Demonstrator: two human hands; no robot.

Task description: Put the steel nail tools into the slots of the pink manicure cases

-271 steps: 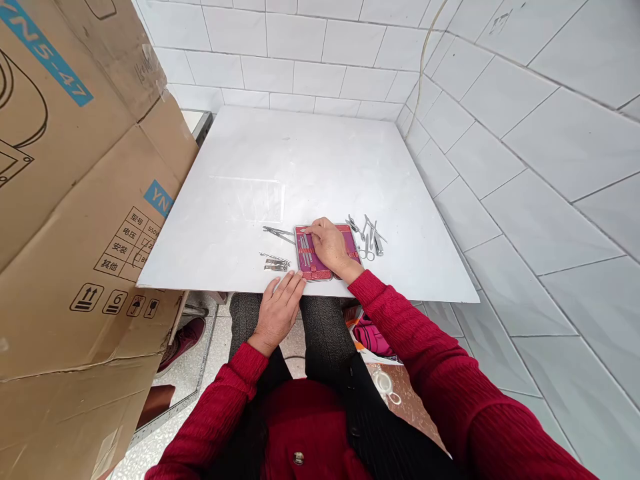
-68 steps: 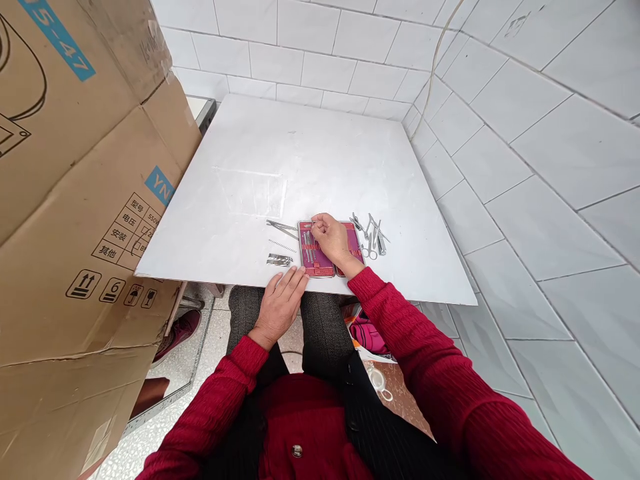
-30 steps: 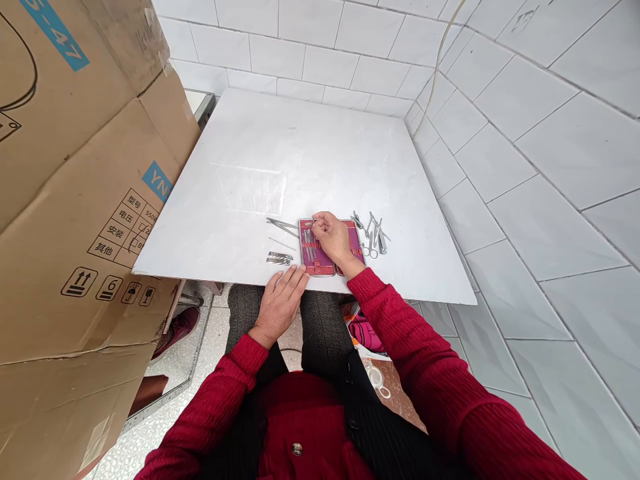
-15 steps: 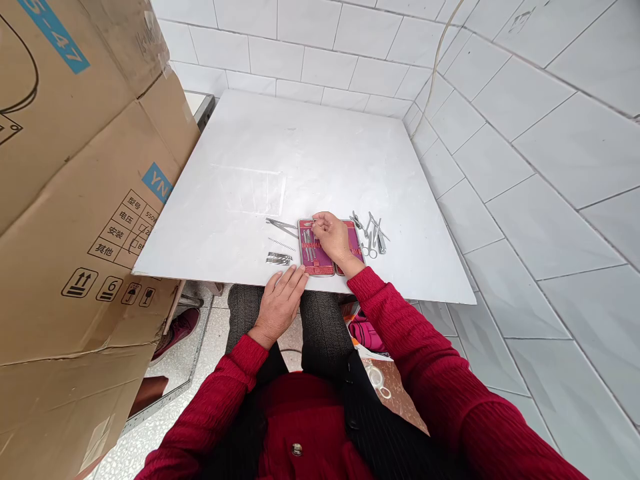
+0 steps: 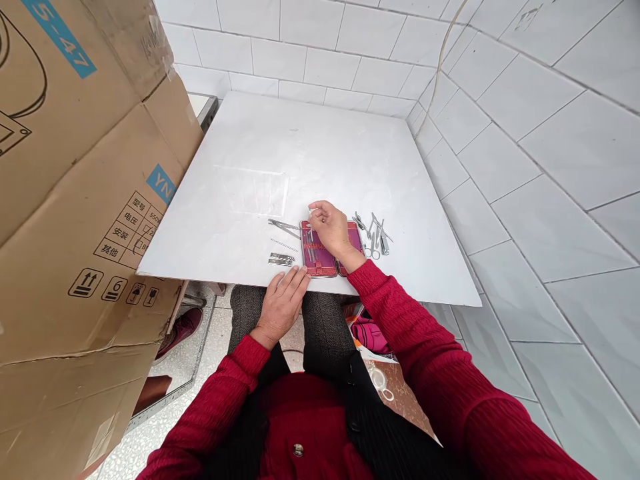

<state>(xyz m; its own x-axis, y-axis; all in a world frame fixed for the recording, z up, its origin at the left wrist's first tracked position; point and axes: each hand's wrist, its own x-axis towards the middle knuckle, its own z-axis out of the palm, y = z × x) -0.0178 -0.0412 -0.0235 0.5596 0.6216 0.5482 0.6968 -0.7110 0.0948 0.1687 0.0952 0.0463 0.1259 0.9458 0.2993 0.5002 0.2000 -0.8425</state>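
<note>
An open manicure case [image 5: 320,269], red with a purple lining, lies at the table's front edge. Several slim metal tools [image 5: 309,252] sit under the loops of its left half. My right hand [image 5: 331,230] is over the case, thumb and fingers pinched on a slim metal tool [image 5: 311,233] at the upper left; much of it is hidden. My left hand [image 5: 283,303] rests flat on the table edge, fingers stretched out, fingertips at the case's lower left corner. Left of the case lie a plier-like metal tool [image 5: 285,227], a thin rod [image 5: 284,245] and small dark-and-silver pieces [image 5: 281,259].
Scissors [image 5: 372,252], nail clippers [image 5: 385,245] and other metal tools lie in a pile right of the case. A large cardboard box [image 5: 100,200] stands along the left of the white table [image 5: 320,153]. Tiled walls close in the back and right.
My right hand has moved slightly away from me, toward the case's far edge, still pinched. The left hand stays at the case's corner. The whole view has shifted slightly.
</note>
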